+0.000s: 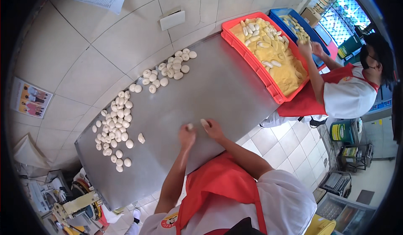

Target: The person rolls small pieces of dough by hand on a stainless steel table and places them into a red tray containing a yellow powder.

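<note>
Over the near side of the metal table, my left hand [187, 137] curls round a small piece of pale dough [190, 126]. A short gap away, my right hand [214, 131] holds another piece of dough [205, 123], longer in shape, at its fingers. Many round dough balls [114, 126] lie loosely grouped on the table's left part. A second group of dough balls [171, 67] runs along the wall side. One odd-shaped dough piece [141, 138] rests apart, between the left group and my left hand.
The metal table [197, 96] meets a tiled wall. At its right end stands a red tray [275, 93] of yellow crumbs and shaped dough, with a blue tray [275, 13] beyond. A co-worker [348, 86] in a red apron works there. Machinery [77, 205] stands off the table's left end.
</note>
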Tool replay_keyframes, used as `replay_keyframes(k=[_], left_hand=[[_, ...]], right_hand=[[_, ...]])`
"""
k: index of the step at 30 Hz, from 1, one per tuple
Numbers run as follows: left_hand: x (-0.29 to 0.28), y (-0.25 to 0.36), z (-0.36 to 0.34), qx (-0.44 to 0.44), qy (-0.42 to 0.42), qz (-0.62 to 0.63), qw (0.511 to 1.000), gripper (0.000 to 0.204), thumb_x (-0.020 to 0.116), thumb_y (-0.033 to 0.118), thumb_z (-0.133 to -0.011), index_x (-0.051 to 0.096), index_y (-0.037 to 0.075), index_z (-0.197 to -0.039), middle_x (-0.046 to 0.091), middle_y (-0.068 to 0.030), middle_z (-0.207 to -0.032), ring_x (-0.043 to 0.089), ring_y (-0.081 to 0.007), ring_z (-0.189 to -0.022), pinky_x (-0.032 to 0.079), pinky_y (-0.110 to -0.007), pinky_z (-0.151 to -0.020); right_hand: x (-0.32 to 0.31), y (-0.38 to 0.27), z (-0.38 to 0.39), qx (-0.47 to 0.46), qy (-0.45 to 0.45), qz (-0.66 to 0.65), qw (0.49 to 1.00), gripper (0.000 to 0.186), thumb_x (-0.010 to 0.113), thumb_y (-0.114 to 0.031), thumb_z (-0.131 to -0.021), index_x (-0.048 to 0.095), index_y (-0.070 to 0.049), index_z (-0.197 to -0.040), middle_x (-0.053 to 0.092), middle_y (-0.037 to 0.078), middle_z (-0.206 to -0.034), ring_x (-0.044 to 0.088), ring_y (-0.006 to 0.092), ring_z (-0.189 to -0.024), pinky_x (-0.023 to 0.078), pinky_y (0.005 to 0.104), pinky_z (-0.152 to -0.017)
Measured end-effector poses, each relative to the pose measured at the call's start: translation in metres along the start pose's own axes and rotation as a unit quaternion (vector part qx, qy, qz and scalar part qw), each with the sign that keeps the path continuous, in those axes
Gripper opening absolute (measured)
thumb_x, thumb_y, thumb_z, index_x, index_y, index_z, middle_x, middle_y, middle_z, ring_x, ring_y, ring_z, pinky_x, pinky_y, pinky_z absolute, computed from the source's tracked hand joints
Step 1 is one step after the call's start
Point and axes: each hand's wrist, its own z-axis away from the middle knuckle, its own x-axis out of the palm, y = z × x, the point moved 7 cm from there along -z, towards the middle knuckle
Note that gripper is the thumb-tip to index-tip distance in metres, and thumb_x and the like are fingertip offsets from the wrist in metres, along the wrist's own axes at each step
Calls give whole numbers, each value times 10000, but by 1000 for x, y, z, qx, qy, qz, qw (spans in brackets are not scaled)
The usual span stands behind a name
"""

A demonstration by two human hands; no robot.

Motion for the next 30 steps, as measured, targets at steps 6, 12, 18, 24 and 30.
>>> replay_keyframes(k=[6,12,18,24,30], left_hand=[[43,128,-18,312,24,-56,948,726,734,399,-851,480,2,-1404,552,-255,-1340,519,-380,-1274,410,-459,-1075],[-38,165,-168,242,167,-319,901,687,724,355,-865,465,91,-1445,435,-267,-1432,439,-424,-1318,380,-473,-1106],[-100,135,-211,127,222,-289,922,417,744,139,-809,635,159,-1211,478,-212,-1288,541,-403,-1130,465,-480,-976],[-74,116,-125,245,235,-136,931,366,759,119,-777,665,100,-1131,627,-196,-1087,620,-387,-942,516,-475,-847],[-113,-58,56,112,333,-123,928,321,763,106,-776,686,80,-1087,689,-142,-979,627,-355,-951,499,-469,-856]], right_hand=[[-148,-30,-16,1,102,-825,556,635,431,-596,-996,484,-34,-1287,586,180,-1163,570,365,-1100,511,516,-951],[-315,-117,-47,-199,89,-680,700,718,490,-619,-964,419,-84,-1438,543,189,-1380,560,293,-1223,410,504,-1087],[-145,-95,-215,68,24,-382,921,552,583,-385,-970,488,-90,-1427,630,154,-1308,619,270,-1170,479,430,-972],[-73,-121,-320,-260,245,333,873,522,655,-149,-862,527,17,-1340,648,207,-1177,626,368,-1064,496,453,-971],[19,-132,-211,-175,40,299,937,267,621,-43,-838,634,-36,-1104,653,186,-1115,598,391,-1075,485,467,-967]])
